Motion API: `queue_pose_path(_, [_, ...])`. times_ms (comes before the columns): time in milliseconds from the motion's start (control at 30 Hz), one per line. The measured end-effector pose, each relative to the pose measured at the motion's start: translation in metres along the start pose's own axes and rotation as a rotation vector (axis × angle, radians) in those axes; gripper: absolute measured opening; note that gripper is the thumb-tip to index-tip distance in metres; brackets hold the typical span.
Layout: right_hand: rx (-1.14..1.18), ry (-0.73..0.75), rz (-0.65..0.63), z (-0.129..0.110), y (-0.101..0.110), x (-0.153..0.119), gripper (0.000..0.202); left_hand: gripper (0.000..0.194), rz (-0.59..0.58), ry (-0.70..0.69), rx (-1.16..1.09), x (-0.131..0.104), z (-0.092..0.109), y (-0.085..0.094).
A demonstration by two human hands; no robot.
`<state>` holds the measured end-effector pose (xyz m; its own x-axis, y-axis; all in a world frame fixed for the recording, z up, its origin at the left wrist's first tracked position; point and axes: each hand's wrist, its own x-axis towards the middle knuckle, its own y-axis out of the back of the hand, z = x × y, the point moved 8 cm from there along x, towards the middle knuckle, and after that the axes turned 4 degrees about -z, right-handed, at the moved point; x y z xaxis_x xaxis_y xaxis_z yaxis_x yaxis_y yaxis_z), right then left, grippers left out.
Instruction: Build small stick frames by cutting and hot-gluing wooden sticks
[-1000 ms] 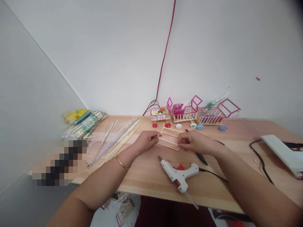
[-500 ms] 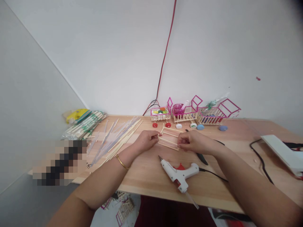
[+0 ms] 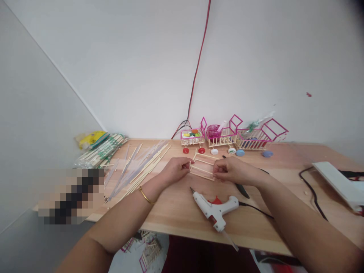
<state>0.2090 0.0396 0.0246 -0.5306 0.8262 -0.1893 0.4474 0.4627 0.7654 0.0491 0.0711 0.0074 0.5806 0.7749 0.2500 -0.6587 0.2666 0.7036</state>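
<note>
Between my two hands is a small frame of pale wooden sticks (image 3: 202, 166), low over the table. My left hand (image 3: 176, 169) pinches its left end with thumb and fingertips. At the right end, the bent fingers of my right hand (image 3: 227, 169) grip the frame's edge. A white hot glue gun (image 3: 214, 208) with a red trigger lies on its side nearer to me, its nozzle pointing up and left towards the frame. Long wooden sticks (image 3: 148, 168) and translucent glue sticks (image 3: 125, 178) are spread to the left of my left hand.
Three stick carts with magenta rims stand along the wall: a small one (image 3: 192, 139), a middle one (image 3: 222, 141) and a larger one (image 3: 253, 139). Bagged sticks (image 3: 105, 149) lie back left. A white box (image 3: 338, 185) and black cables are on the right of the table (image 3: 170, 220).
</note>
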Motion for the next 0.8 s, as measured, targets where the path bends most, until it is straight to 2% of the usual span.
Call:
queue_pose_path(467, [0.029,-0.029,-0.009,0.0029,-0.0016,0.0003,0.018,0.063,-0.011,-0.001,0.117,0.0012,0.0095,-0.0022])
queue_pose_path(800, [0.089,-0.027,-0.03,0.0,-0.0042,0.0004,0.02,0.066,0.017,-0.005,0.121,0.0022,0.0078,-0.0047])
